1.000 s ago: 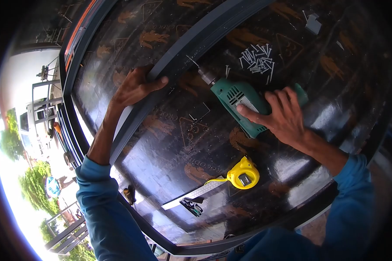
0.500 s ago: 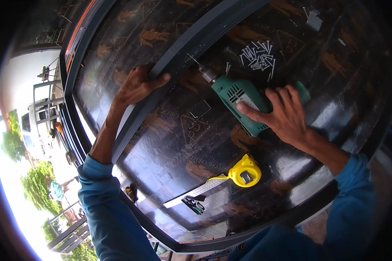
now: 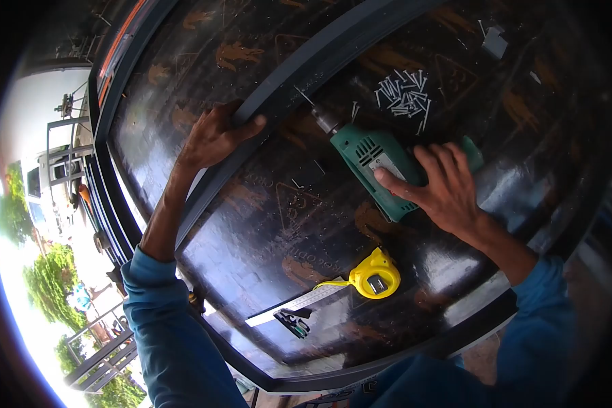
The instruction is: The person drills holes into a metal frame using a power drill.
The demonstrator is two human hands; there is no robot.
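Nearest lies a yellow tape measure [image 3: 374, 277]; just beyond it the right hand [image 3: 445, 187] wraps the green drill [image 3: 377, 162], bit toward the dark frame bar [image 3: 299, 75]. Beyond the drill, the left hand [image 3: 214, 136] clasps that bar, seemingly steadying it; screws [image 3: 404, 92] lie farther off.

One camera only — worn on the person's head, looking forward and steeply down onto the glossy black printed tabletop [image 3: 265, 224] from close above. A fisheye lens bends the scene, so the long dark grey metal bar [image 3: 306, 75] curves across the upper frame and the corners go black. Both blue-sleeved arms enter from the bottom edge. At the left rim the view spills past the tabletop to bright outdoor ground and greenery — far below.
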